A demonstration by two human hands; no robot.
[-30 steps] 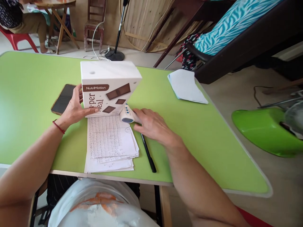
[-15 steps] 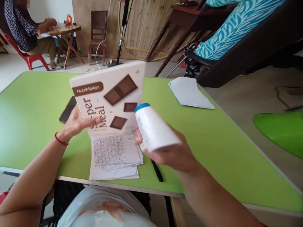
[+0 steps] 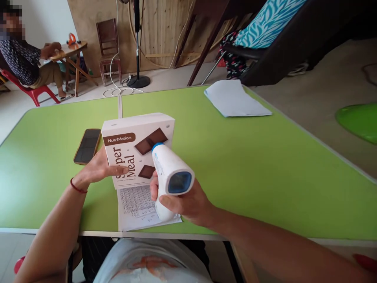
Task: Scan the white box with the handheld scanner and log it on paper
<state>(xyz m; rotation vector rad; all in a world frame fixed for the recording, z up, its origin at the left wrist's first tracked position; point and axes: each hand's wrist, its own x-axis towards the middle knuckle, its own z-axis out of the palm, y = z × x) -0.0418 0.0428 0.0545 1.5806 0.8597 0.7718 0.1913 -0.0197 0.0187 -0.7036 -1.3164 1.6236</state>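
My left hand (image 3: 98, 167) is closed on the left side of a white NutriMotion box (image 3: 126, 154), its thumb across the printed front with chocolate pictures. The box stands tilted above the handwritten papers (image 3: 129, 222), covering their upper part. In my right hand (image 3: 188, 204) is a white infrared thermometer (image 3: 169, 167), gun-shaped, gripped round its handle. Its blue-rimmed front end points at the box and overlaps it in view; I cannot tell whether they touch. A dark display at its back faces me.
A phone (image 3: 87, 146) in a brown case lies left of the box on the green table (image 3: 250, 177). White sheets (image 3: 235, 98) lie at the far right edge. Beyond the table are a seated person (image 3: 23, 55), a wooden chair (image 3: 108, 47) and a stand base (image 3: 138, 81).
The box has come lower and its top face now shows. The thermometer has turned so its display faces me, and it has moved left, closer to the box. The pen is no longer visible.
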